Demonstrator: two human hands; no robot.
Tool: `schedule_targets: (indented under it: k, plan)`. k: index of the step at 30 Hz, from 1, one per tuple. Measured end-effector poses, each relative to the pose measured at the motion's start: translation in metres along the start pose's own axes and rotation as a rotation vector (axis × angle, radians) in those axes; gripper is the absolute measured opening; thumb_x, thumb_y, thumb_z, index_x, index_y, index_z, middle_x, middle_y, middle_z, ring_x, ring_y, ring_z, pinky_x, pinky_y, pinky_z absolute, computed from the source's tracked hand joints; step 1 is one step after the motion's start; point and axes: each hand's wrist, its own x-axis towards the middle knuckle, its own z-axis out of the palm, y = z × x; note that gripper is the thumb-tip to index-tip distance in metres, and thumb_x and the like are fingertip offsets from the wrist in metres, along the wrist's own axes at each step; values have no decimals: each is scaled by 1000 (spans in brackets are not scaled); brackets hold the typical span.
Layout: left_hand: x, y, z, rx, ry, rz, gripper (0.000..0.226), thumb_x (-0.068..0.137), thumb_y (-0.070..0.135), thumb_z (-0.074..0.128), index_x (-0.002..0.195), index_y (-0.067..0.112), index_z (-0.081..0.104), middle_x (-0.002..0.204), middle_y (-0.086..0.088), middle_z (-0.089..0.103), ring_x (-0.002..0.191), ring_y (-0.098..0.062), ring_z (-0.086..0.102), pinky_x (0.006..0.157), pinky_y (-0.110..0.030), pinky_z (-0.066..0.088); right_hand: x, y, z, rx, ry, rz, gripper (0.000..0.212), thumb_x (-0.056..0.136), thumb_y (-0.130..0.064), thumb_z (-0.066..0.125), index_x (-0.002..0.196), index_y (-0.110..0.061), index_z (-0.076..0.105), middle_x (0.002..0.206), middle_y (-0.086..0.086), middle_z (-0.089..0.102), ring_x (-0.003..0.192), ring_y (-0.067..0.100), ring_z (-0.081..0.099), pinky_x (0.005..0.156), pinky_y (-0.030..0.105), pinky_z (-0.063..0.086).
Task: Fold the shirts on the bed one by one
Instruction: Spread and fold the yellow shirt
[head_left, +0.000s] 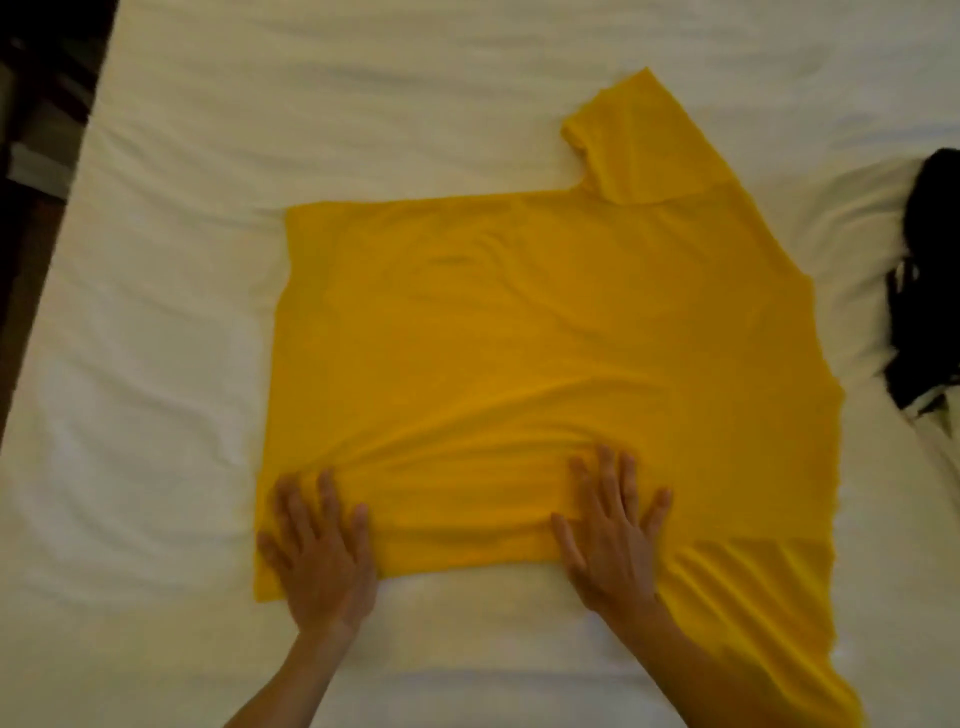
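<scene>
A: Shirt?
B: Yellow shirt (545, 338) spread flat mid-frame on the white bed (171, 338), one sleeve (639, 140) sticking up toward upper right, another trailing to lower right.
A: Hands?
B: Left hand (322, 545) flat on the shirt's lower-left corner, fingers straight and spread. Right hand (613, 525) flat on the lower edge, fingers splayed, cloth bunched into wrinkles between them.
A: Around it?
B: Black garment (924, 270) at right edge, just beside the shirt, not touching. Dark floor (31, 130) upper left.
</scene>
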Motion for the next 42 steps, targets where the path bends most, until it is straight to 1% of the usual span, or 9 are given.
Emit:
schedule_targets:
  k: [2, 6, 10, 16, 23, 25, 31, 38, 42]
  plan:
    - [14, 11, -8, -104, 43, -22, 75, 95, 51, 24, 156, 7, 26, 163, -22, 15, 151, -39, 13, 116, -67, 12, 26, -12, -6, 108, 67, -28, 63, 91, -47, 38, 146, -16, 46, 162, 10, 24, 149, 34, 19, 114, 70, 7]
    - [47, 101, -6, -261, -41, 569, 67, 100, 50, 23, 157, 14, 17, 165, -7, 7, 154, -25, 4, 123, -51, 8, 109, -30, -27, 244, 145, -98, 58, 95, -32, 30, 146, -9, 44, 160, 9, 22, 149, 31, 19, 116, 65, 9]
    - [90, 143, 5, 24, -146, 986, 64, 99, 53, 19, 158, 30, 14, 166, 0, 2, 153, -22, -1, 122, -56, 6, 181, -17, -37, 154, 118, -82, 60, 94, -26, 33, 152, -10, 35, 163, 7, 16, 151, 26, 8, 120, 56, 3]
    - [194, 59, -20, -3, 148, 68, 74, 95, 54, 18, 157, 14, 25, 165, -15, 12, 153, -34, 7, 118, -65, 3, 208, 4, -30, -184, 47, -152, 78, 89, -57, 29, 158, -25, 16, 166, 9, 4, 153, 29, 2, 115, 65, 1]
    - [184, 193, -11, -51, -34, 950, 65, 100, 51, 22, 158, 23, 16, 166, 1, 5, 154, -22, 2, 122, -56, 9, 218, 8, -22, -203, 93, -141, 95, 80, -65, 43, 159, -22, 11, 166, 9, 0, 153, 30, 1, 114, 69, 6]
    - [210, 191, -13, 58, -28, 935, 67, 98, 55, 19, 158, 27, 13, 166, 3, 4, 154, -20, -1, 122, -55, 4, 219, 9, -19, -212, 97, -143, 96, 80, -65, 43, 159, -19, 11, 166, 10, 1, 153, 30, 1, 114, 69, 6]
    - [313, 126, -56, 45, 188, 18, 76, 99, 53, 17, 157, 4, 15, 166, -16, 5, 153, -34, -1, 117, -67, -4, 222, 13, -11, -187, 138, -166, 96, 80, -62, 48, 159, -18, 15, 166, 11, 5, 152, 33, 6, 114, 69, 6]
    - [235, 284, -20, 61, -42, 1012, 71, 96, 60, 30, 158, 27, 19, 167, -3, 8, 154, -25, 2, 118, -63, -6, 225, 17, -4, -176, 163, -177, 99, 77, -61, 48, 159, -18, 13, 165, 12, 8, 152, 33, 9, 113, 71, 8]
    - [286, 203, -30, 202, 29, 866, 70, 94, 65, 18, 157, 36, 10, 167, 0, 2, 154, -25, -2, 117, -64, 3, 227, 17, 0, -201, 162, -174, 98, 76, -62, 48, 158, -18, 17, 166, 12, 8, 152, 33, 9, 114, 70, 5]
